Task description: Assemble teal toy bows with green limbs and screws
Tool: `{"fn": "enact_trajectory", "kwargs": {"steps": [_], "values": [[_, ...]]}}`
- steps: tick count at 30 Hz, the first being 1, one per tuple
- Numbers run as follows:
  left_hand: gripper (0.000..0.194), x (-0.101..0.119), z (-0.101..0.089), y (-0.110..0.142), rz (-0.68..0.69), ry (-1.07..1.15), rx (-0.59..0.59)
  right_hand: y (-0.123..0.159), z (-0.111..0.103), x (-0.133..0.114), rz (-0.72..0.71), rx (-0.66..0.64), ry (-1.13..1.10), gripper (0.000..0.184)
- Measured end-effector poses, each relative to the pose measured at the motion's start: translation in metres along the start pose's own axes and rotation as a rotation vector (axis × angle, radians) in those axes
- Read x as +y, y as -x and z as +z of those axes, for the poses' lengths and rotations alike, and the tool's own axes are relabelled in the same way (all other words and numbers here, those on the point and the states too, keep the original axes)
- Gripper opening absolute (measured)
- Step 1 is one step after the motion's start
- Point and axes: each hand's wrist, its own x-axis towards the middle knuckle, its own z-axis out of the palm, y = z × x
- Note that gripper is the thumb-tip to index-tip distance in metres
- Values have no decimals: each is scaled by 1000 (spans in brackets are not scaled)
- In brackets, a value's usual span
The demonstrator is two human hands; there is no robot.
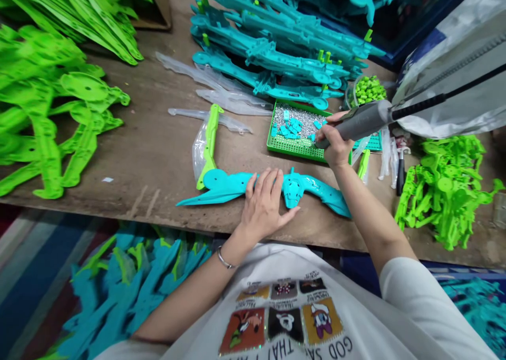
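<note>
A long teal plastic bow-shaped part (227, 185) lies across the near edge of the workbench, a rounded piece at its middle. My left hand (264, 204) rests flat over it, fingers stretched out and thumb apart. Wrapped in my right hand (336, 145) is a grey electric screwdriver (361, 120), its cable running off to the upper right. The screwdriver's tip reaches down over a green perforated tray (294, 148). Many small silver screws (306, 118) fill that tray, with several small teal pieces (291, 128) on top. The bit itself is hard to make out.
Teal parts (272, 49) are stacked at the back. Bright green parts pile up at left (43, 107) and right (446, 191). Clear plastic strips (233, 101) and a green-and-clear piece (209, 144) lie left of the tray. A tub of green bits (369, 90) stands behind the screwdriver.
</note>
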Motion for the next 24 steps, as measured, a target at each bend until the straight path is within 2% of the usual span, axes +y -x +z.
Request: {"fn": "enact_trajectory", "kwargs": {"steps": [3, 6, 10, 13, 15, 19, 24], "values": [[95, -1, 1, 0, 8, -2, 10, -2, -1, 4, -8, -26, -33, 33], [95, -1, 2, 1, 13, -14, 9, -5, 0, -5, -31, -20, -19, 35], [95, -1, 3, 0, 17, -34, 17, 8, -3, -47, -45, 12, -53, 31], [95, -1, 3, 1, 6, -21, 12, 32, -10, -79, 0, -39, -85, 28], [97, -2, 4, 1, -2, -2, 6, 50, -16, -90, 56, -87, -84, 28], [100, -2, 4, 2, -5, 17, 3, 74, -23, -87, 132, -121, -76, 28], [98, -1, 3, 1, -16, 22, -7, 80, -23, -71, 184, -118, -83, 27]]}}
